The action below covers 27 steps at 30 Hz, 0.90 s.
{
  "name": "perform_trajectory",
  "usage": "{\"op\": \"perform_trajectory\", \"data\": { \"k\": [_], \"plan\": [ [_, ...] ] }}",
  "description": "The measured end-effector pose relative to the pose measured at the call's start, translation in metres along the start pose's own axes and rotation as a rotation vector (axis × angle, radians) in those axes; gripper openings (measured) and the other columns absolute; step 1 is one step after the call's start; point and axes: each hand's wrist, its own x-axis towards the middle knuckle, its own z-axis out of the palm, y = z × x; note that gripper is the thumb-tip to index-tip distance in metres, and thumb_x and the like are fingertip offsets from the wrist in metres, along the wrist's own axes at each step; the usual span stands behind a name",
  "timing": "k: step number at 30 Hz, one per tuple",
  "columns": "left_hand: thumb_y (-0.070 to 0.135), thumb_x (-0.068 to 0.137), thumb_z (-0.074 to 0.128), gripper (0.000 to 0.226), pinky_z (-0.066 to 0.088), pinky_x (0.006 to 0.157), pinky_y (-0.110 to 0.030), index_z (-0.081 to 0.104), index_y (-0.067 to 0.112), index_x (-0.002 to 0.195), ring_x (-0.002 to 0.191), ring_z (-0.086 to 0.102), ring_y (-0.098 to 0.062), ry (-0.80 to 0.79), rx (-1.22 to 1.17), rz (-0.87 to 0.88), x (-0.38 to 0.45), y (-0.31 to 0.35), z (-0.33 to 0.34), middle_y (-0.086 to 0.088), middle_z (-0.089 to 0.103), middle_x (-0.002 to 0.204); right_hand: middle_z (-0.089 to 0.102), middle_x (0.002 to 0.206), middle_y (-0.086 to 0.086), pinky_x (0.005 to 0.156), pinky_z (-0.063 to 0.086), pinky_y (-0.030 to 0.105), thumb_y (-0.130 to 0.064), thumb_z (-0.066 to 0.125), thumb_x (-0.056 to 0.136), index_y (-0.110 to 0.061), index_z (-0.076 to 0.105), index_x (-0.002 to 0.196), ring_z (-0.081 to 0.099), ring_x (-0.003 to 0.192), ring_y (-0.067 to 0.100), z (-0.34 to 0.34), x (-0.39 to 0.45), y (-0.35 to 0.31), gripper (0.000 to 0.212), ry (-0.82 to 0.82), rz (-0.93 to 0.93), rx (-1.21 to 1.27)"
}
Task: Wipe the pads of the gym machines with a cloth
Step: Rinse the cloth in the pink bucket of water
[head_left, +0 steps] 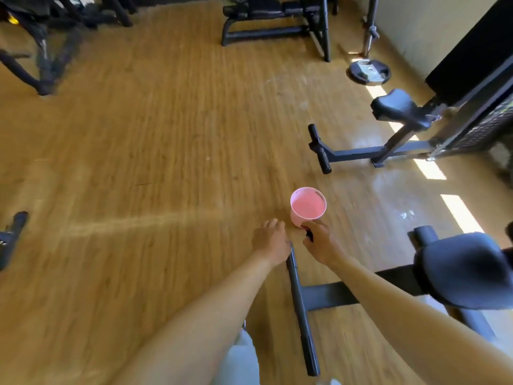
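Both arms reach forward and down toward a pink bucket [307,207] standing on the wooden floor [138,162]. The right hand [319,240] is just below the bucket's near wall, its fingers curled round a small dark object [309,235] that is too blurred to identify; whether the fingertips touch the bucket cannot be told. The left hand [270,238] hovers just left of the right one, its fingers bent downward and seen only from the back, so whether they grasp anything cannot be told. No cloth can be made out; the dark thing in the right hand is the only candidate, and it is unclear.

Just beneath the left wrist a black floor bar [301,309] of a machine begins, running back toward the person. To the right of the right forearm sits a black padded seat [460,276], cut off by the frame edge. Beyond the bucket, further from the fingers, a second machine carries a smaller black pad [394,105] above its foot bar [319,148]. A bench [277,18] stands far ahead, and a weight plate [368,71] lies near the wall. Machines at the upper left are smeared by motion.
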Motion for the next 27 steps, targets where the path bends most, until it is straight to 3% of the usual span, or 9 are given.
{"op": "perform_trajectory", "data": {
  "k": [4,10,15,19,22,27],
  "plan": [
    [0.027,0.098,0.057,0.044,0.039,0.108,-0.038,0.052,0.012,0.139,0.139,0.04,-0.025,-0.07,0.01,0.071,0.076,-0.035,-0.033,-0.003,0.048,0.146,0.056,0.099,0.005,0.067,0.045,0.03,0.009,0.057,0.083,-0.001,0.07,0.103,0.052,0.083,0.023,0.019,0.063,-0.018,0.026,-0.009,0.166,0.014],
    [0.034,0.103,0.051,0.05,0.034,0.113,-0.039,0.045,0.011,0.147,0.142,0.037,-0.026,-0.158,0.057,0.193,0.185,-0.042,-0.066,-0.005,0.045,0.15,0.065,0.098,0.012,0.073,0.054,0.049,0.005,0.059,0.079,-0.004,0.071,0.103,0.063,0.086,0.042,0.024,0.164,0.006,0.029,-0.016,0.381,-0.003],
    [0.03,0.1,0.054,0.051,0.034,0.111,-0.039,0.045,0.011,0.147,0.141,0.037,-0.025,-0.28,0.138,0.253,0.28,-0.044,-0.068,-0.005,0.045,0.15,0.065,0.125,0.014,0.092,0.052,0.047,-0.003,0.058,0.09,-0.008,0.067,0.126,0.062,0.111,0.041,0.017,0.238,0.031,0.037,0.003,0.524,-0.001],
    [0.024,0.098,0.054,0.047,0.033,0.111,-0.038,0.048,0.011,0.143,0.141,0.037,-0.025,-0.338,0.211,0.285,0.372,-0.045,-0.063,-0.004,0.046,0.149,0.06,0.134,0.008,0.092,0.051,0.042,-0.005,0.054,0.096,-0.012,0.06,0.138,0.06,0.114,0.037,0.026,0.298,0.07,0.044,-0.032,0.63,0.01],
    [0.021,0.097,0.053,0.045,0.035,0.11,-0.039,0.049,0.011,0.14,0.14,0.037,-0.025,-0.417,0.281,0.317,0.434,-0.044,-0.044,-0.004,0.046,0.148,0.062,0.131,0.008,0.083,0.051,0.04,-0.006,0.056,0.093,-0.013,0.062,0.136,0.063,0.108,0.036,0.044,0.328,0.104,0.043,-0.029,0.712,0.034],
    [0.019,0.098,0.052,0.058,0.032,0.114,-0.04,0.037,0.011,0.153,0.149,0.028,-0.023,-0.527,0.313,0.43,0.515,-0.031,0.009,-0.004,0.035,0.161,0.063,0.13,0.004,0.081,0.055,0.043,-0.015,0.057,0.097,-0.016,0.06,0.139,0.065,0.104,0.034,0.071,0.372,0.165,0.042,0.071,0.882,0.092]
  ]
}}
